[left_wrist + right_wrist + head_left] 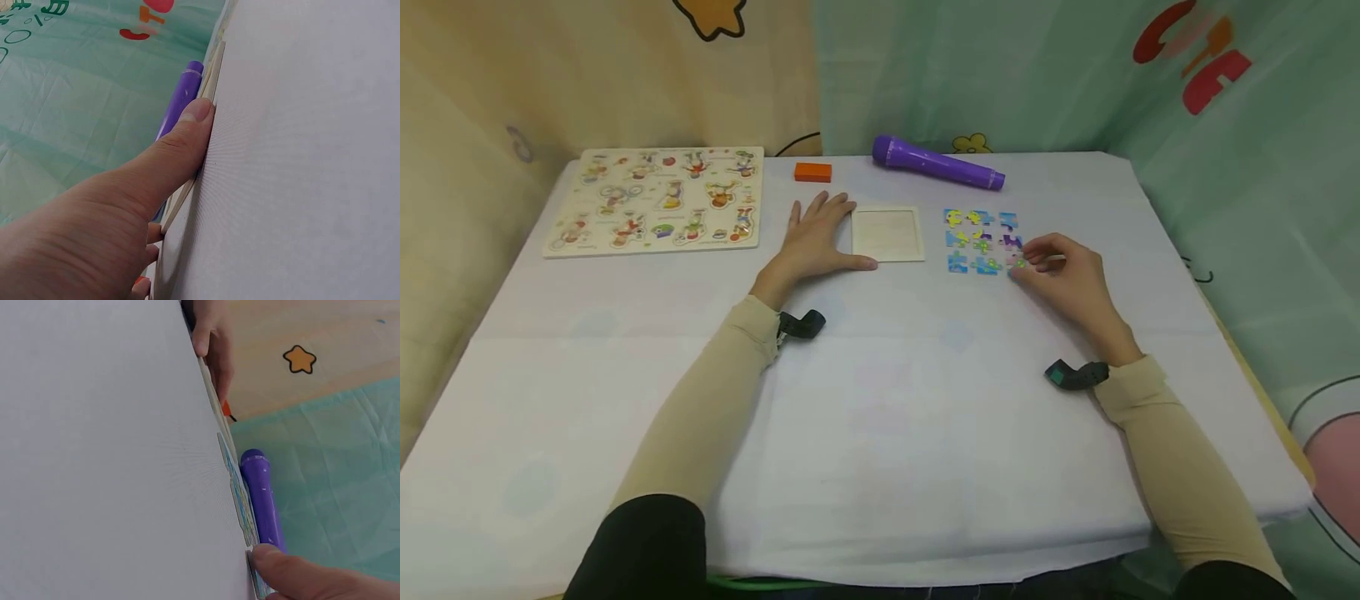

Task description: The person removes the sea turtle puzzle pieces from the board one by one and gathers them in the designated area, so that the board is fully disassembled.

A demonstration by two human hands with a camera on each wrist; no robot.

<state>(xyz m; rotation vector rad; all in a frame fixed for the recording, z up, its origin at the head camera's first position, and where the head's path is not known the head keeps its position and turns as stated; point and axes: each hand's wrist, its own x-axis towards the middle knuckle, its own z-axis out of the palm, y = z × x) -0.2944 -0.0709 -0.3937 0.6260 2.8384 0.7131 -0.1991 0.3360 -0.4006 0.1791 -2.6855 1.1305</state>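
My left hand (815, 240) lies spread at the left side of a small square wooden puzzle tray (921, 235), its thumb along the tray's near edge and its fingertips by the far left corner. To the right of the tray, several colourful jigsaw pieces (957, 263) lie loosely in rows. My right hand (1069, 279) is at the right end of these rows. Its thumb and index finger pinch a pinkish jigsaw piece (1016, 261) at the near right corner. In the right wrist view, the thumb (284, 565) rests against a piece's edge, low on the table.
A purple toy microphone (936, 163) lies at the table's back edge. An orange block (813, 172) sits behind the left hand. A large wooden picture board (655, 248) occupies the back left. Printed curtains (970, 75) hang behind the white-covered table (880, 433).
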